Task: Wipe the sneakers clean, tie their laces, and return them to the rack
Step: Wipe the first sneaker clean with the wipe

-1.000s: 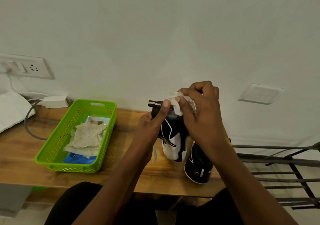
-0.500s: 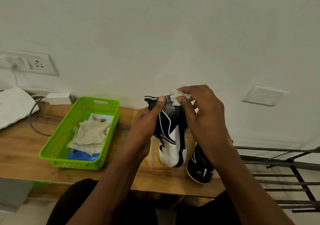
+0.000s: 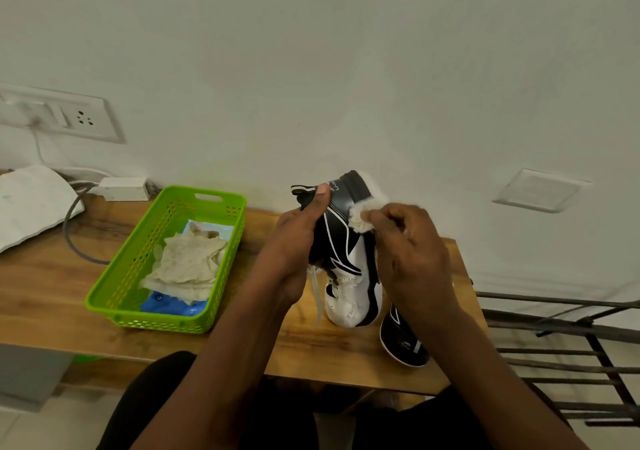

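A black-and-white sneaker point(image 3: 346, 262) stands on its toe on the wooden table point(image 3: 55, 287), heel up. My left hand point(image 3: 294, 242) grips its left side, thumb up near the heel collar. My right hand point(image 3: 412, 252) pinches a crumpled white wipe point(image 3: 362, 217) against the sneaker's right edge below the heel. A loose white lace point(image 3: 317, 294) hangs down beside the toe. The second sneaker point(image 3: 403, 340) lies on the table just right of the first, mostly hidden behind my right wrist.
A green plastic basket point(image 3: 121, 297) with used wipes and a blue pack sits left of the sneakers. A dark metal rack point(image 3: 571, 349) stands to the right of the table. A white cloth, a charger and a cable lie at the far left by the wall socket.
My right hand has slid the wipe from the top of the heel down onto the sneaker's right side. The left hand keeps its grip; the camera has shifted a little.
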Available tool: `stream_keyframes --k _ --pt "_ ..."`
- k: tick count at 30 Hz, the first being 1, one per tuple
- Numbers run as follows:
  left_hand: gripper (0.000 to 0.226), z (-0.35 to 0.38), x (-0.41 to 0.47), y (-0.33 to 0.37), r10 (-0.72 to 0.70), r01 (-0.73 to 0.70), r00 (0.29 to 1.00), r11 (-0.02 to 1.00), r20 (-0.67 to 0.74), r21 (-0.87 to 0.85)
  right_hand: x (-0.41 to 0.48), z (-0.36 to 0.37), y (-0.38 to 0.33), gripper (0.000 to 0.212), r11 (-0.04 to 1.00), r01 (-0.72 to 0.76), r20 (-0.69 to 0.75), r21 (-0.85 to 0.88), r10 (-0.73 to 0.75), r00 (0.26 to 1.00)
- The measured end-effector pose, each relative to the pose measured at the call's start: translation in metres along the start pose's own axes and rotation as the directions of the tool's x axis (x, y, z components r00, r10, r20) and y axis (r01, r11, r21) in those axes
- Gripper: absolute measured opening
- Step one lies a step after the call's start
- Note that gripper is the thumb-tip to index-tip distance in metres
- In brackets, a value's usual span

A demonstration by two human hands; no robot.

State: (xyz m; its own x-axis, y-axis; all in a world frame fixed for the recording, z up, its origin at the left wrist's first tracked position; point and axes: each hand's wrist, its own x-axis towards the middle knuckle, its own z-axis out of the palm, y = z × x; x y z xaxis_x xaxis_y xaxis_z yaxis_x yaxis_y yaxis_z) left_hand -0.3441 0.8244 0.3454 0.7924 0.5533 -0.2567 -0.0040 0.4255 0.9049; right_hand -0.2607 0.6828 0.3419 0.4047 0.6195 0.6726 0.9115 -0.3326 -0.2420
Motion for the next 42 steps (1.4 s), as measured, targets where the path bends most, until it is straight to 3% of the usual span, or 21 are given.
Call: stream_keyframes --k 4,8,10,16,20,23,25,29,31,36,39,42 --pt "0.054 -0.012 0.001 0.002 -0.023 0.022 0.999 0.998 -0.030 -0.056 -0.039 0.017 0.010 0.030 1.000 -0.001 0.113 -0.030 0.004 0.994" --pt "0.047 -0.012 -0.004 0.002 -0.007 0.009 0.998 0.999 0.064 -0.042 -0.003 0.007 -0.023 0.026 0.996 0.041 -0.084 0.075 -0.035 0.996" --pt "0.042 -0.007 -0.006 -0.001 0.010 -0.008 0.995 1.000 0.097 -0.026 0.020 0.014 -0.038 0.026 0.997 0.066 -0.099 0.047 -0.061 0.993" --pt "0.054 -0.021 0.001 0.002 -0.013 0.019 0.997 0.996 0.078 -0.083 -0.017 0.041 -0.021 0.025 0.978 0.206 0.093 -0.040 -0.202 0.975" --pt "0.053 -0.022 0.006 -0.001 0.004 -0.002 1.000 0.996 0.019 -0.089 -0.029 0.037 -0.016 0.022 0.961 0.274 0.221 0.024 -0.272 0.937" --pt "0.057 -0.023 0.008 -0.002 -0.008 0.011 1.000 0.995 0.026 -0.101 0.010 0.011 -0.024 0.018 0.983 0.163 -0.097 0.090 -0.154 0.983" --pt "0.055 -0.022 0.004 -0.004 0.006 -0.002 0.999 0.995 0.040 -0.098 0.041 0.001 -0.022 0.019 0.988 0.102 -0.257 0.112 -0.071 0.964" --pt "0.047 -0.014 0.000 -0.010 0.062 -0.062 0.996 0.998 0.064 -0.006 0.034 0.029 -0.014 0.018 0.991 0.115 -0.139 0.066 -0.105 0.985" --pt "0.044 -0.013 0.003 -0.013 0.089 -0.088 0.996 0.996 -0.021 0.030 0.003 0.041 -0.002 0.015 0.988 0.145 -0.040 0.053 -0.143 0.989" --pt "0.039 -0.016 0.006 -0.018 0.138 -0.136 0.987 0.990 -0.087 0.026 -0.025 0.037 0.019 0.026 0.993 -0.038 0.167 0.112 0.019 0.986" --pt "0.039 -0.011 0.003 -0.020 0.230 -0.212 0.967 0.965 -0.109 0.156 -0.012 0.025 0.005 0.012 0.978 -0.098 0.105 0.185 0.080 0.991" --pt "0.050 -0.008 0.004 -0.023 0.282 -0.242 0.954 0.925 -0.102 0.294 0.007 0.020 -0.015 0.015 0.945 -0.125 -0.036 0.302 0.143 0.989"
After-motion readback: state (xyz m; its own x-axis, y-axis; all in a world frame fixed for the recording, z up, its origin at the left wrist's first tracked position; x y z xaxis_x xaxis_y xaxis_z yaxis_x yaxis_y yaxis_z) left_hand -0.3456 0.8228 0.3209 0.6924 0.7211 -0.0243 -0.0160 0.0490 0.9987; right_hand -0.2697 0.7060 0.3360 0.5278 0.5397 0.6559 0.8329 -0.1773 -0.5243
